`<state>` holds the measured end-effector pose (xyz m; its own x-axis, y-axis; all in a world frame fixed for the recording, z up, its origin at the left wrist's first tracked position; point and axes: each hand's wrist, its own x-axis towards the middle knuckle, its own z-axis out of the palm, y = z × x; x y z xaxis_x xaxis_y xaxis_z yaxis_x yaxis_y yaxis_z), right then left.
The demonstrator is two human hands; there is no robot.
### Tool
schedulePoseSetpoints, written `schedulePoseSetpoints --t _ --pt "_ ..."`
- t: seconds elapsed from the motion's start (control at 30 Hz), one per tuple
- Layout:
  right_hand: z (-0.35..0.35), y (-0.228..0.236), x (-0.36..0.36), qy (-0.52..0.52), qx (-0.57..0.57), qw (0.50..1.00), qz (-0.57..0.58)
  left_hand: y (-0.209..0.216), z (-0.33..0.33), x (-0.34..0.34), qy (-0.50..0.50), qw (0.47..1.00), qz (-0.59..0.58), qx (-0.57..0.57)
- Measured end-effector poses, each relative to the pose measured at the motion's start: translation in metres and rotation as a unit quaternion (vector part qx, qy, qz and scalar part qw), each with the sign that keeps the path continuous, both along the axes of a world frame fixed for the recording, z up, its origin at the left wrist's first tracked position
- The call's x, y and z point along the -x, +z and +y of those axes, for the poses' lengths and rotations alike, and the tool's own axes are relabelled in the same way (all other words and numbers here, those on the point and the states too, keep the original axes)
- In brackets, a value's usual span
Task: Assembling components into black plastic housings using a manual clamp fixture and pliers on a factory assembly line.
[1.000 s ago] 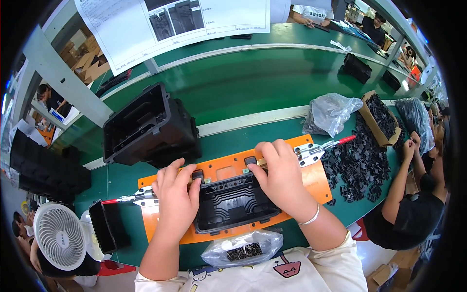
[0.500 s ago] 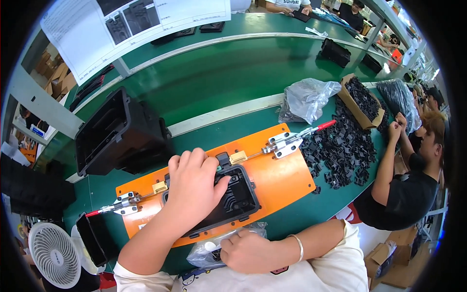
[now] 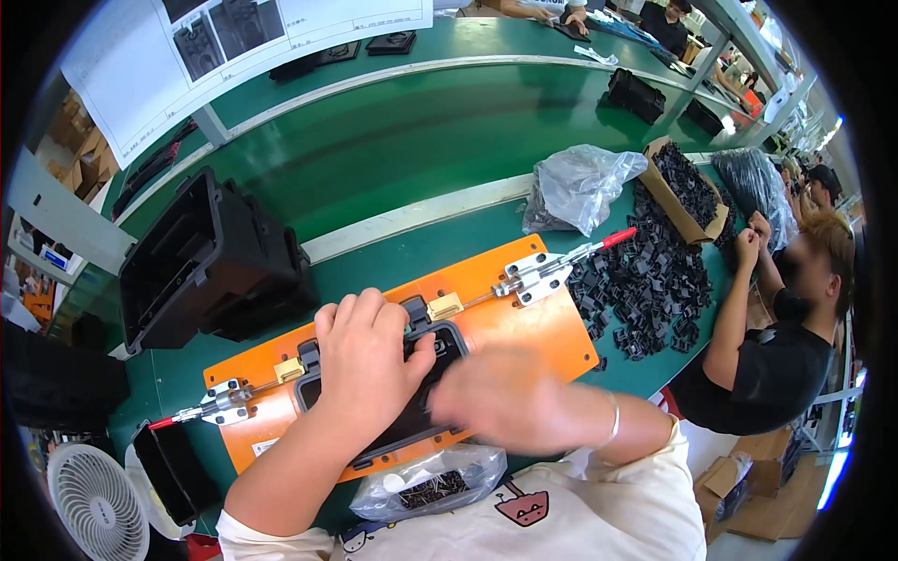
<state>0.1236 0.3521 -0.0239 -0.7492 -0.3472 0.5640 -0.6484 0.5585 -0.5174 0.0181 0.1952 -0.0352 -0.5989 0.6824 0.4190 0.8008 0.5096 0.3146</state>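
An open black plastic case lies on the orange fixture plate, between two toggle clamps with red handles. My left hand lies over it, its fingers bent over the far rim and its thumb reaching inside. Its fingertips are partly hidden. My right hand, smeared by motion, is above the case's near right corner; whether it holds anything cannot be made out. Close to my body sits a clear plastic bag with small metal screws or pins in it.
A large black plastic bin stands at the back left. Loose black plastic clips, a carton of them and a plastic bag lie at the right. A co-worker sits there; a white fan is at lower left.
My right hand has moved from the plastic bag up and forward to the case, uncovering the small metal pieces in the bag. My left hand stays at the case's far rim.
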Motion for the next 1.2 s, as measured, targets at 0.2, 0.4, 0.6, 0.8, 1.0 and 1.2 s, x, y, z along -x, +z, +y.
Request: schedulePoseSetpoints --t 0.2,0.4,0.6,0.8,1.0,1.2 --pt "0.031 -0.009 0.040 -0.182 0.044 0.979 -0.085 -0.003 0.001 0.002 0.008 1.000 -0.017 -0.022" --pt "0.033 -0.016 0.040 -0.197 0.017 0.979 -0.044 -0.004 -0.001 0.002 0.008 0.999 -0.027 -0.024" --pt "0.036 -0.017 0.030 -0.199 -0.021 0.979 -0.035 -0.004 0.001 0.003 0.000 0.999 -0.040 -0.016" --pt "0.107 -0.019 0.001 -0.594 0.138 0.793 0.009 -0.001 -0.004 0.003 0.002 0.999 -0.050 -0.018" --pt "0.202 -0.049 -0.021 -0.473 0.652 0.583 -0.106 -0.004 0.000 0.004 -0.009 0.997 -0.071 -0.018" --pt "0.188 -0.038 0.009 -0.360 0.619 0.698 -0.011 -0.003 -0.001 0.004 -0.002 0.997 -0.073 -0.010"
